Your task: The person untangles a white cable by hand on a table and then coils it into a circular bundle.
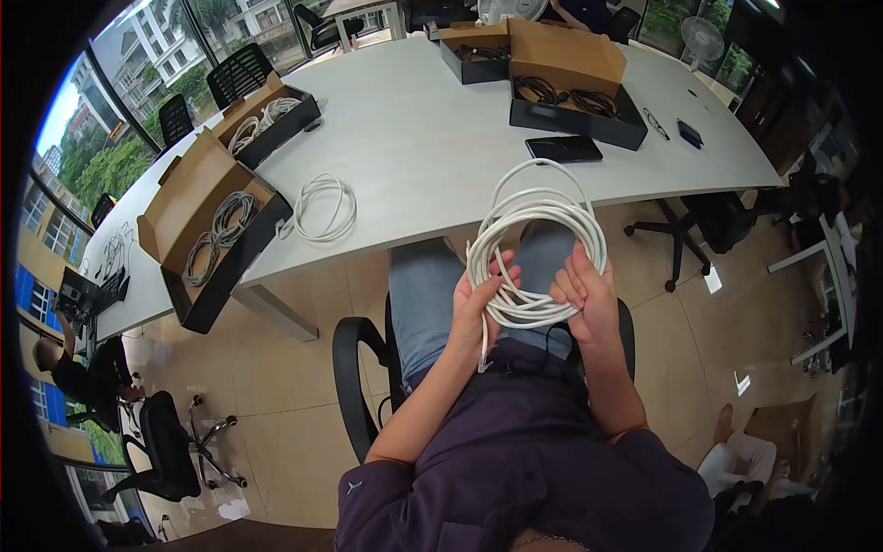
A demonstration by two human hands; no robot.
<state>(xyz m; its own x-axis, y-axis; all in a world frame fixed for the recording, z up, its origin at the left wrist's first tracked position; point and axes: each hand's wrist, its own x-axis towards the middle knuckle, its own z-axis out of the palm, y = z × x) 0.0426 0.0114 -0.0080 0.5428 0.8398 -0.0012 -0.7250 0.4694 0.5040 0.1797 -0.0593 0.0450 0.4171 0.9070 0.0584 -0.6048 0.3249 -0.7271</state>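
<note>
Place: an office
Surface: long, white
Swivel chair: black, on casters
Keyboard: near a seated person
Windows: tall, with buildings outside
Floor: large glossy tiles

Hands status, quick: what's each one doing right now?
Left hand: closed on the coil, at its left side.
Right hand: closed on the same coil, at its right side.

Open cardboard boxes: four. White cable coils outside boxes: two. Black smartphone: one. Eyeglasses: one pair.
</note>
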